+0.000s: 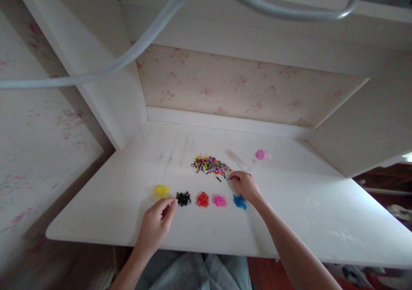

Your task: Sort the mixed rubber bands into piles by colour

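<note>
A mixed heap of small coloured elastic bands [210, 164] lies mid-desk on the white desk [305, 212]. In front of it sit sorted little piles: yellow [160, 190], black [183, 198], red [202, 199], pink [219, 201] and blue [240, 201]. My right hand [246, 186] rests at the heap's right edge, fingers pinched on a blue band. My left hand [156, 223] hovers just left of the black pile, thumb and fingers drawn together; whether anything is between them I cannot make out.
A pink lid or cap [263, 154] with a clear plastic piece lies right of the heap. White shelf walls [106, 79] enclose the desk left, right and above. A grey cable [180, 6] hangs across the top. Floral wallpaper covers the back.
</note>
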### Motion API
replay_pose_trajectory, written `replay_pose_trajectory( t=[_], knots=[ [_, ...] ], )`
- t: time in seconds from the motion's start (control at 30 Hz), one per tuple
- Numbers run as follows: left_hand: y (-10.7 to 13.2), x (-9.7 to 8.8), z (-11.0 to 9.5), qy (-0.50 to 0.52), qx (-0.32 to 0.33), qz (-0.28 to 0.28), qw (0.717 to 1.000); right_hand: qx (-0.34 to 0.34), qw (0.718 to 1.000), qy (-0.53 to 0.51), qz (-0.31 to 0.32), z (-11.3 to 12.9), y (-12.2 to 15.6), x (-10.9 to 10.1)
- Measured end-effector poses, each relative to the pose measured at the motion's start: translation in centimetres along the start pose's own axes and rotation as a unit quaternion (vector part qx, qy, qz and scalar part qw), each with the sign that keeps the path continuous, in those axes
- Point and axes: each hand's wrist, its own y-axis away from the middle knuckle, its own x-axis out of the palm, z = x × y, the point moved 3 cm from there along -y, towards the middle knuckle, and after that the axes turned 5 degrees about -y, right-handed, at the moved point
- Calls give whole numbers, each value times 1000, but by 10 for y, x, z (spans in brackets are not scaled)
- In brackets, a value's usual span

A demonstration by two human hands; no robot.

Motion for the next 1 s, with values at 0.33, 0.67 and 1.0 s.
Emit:
replay_pose_trajectory(
  t=[0.33,0.67,1.0],
  knots=[
    [0,-1,-2,-9,11,-3,1000,19,999,-18,31,-3,2,-2],
    [0,1,-1,-9,7,-2,1000,11,998,-58,29,-5,3,1],
    [-1,-1,-3,-13,17,-8,1000,69,982,-173,-20,-19,-6,4]
  ],
)
